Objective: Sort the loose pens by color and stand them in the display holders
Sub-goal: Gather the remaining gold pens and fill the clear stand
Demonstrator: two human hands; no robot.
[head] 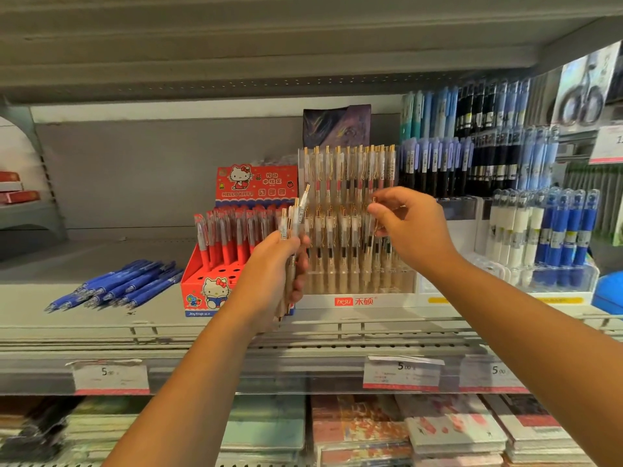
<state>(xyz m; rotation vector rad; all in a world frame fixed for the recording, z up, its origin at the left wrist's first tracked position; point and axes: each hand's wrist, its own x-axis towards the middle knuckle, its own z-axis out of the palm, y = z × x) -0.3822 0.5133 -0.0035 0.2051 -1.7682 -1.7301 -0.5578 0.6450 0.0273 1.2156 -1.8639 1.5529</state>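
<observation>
My left hand grips a bunch of clear pens with gold clips, tips down, in front of the red Hello Kitty holder. My right hand pinches the top of one clear gold-clip pen standing in the middle row of the clear tiered display holder. That holder has rows of the same pens. A pile of loose blue pens lies on the shelf at the left. Red pens stand in the Hello Kitty holder.
Right of the clear holder stands a display with white and blue pens, with dark and blue pens racked behind it. A wire rail edges the shelf front, with price tags below. Notebooks fill the lower shelf.
</observation>
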